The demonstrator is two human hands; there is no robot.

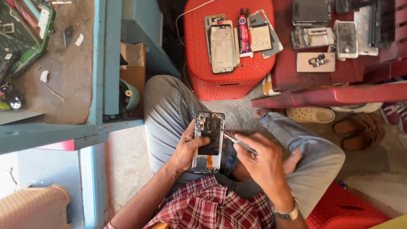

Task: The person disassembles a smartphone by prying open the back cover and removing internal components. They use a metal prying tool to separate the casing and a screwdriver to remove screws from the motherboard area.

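Concrete floor [127, 169] spreads under me as I sit cross-legged in grey jeans, seen from above. To my left stands a blue wooden workbench [101, 63] with a worn, dusty top and scattered scraps. Ahead sits a red plastic stool [229, 80] carrying a pale phone frame [222, 46], a loose back cover and a red-handled tool. Beside it, to the right, a dark red bench [339, 91] holds more opened phones and flat panels. Sandals lie on the floor just past my right knee.

Over my lap, my left hand [186, 150] cradles an opened smartphone [208, 142], back cover off, with its dark battery and circuit parts facing up. My left fingers wrap its long edges from beneath and the thumb presses across the left rim, so this hand is closed around the phone. My right hand [263, 163] pinches a slim metal tool [239, 143], fingers narrow and tight on its shaft, the tip touching the phone's right edge about halfway up.

I judge the phone light, stiff and thin, yet fragile: bare boards and ribbon cables look easy to scratch or tear. Its frame edges are the safe place to hold, never the exposed middle. The tool looks light, rigid and a little slippery.
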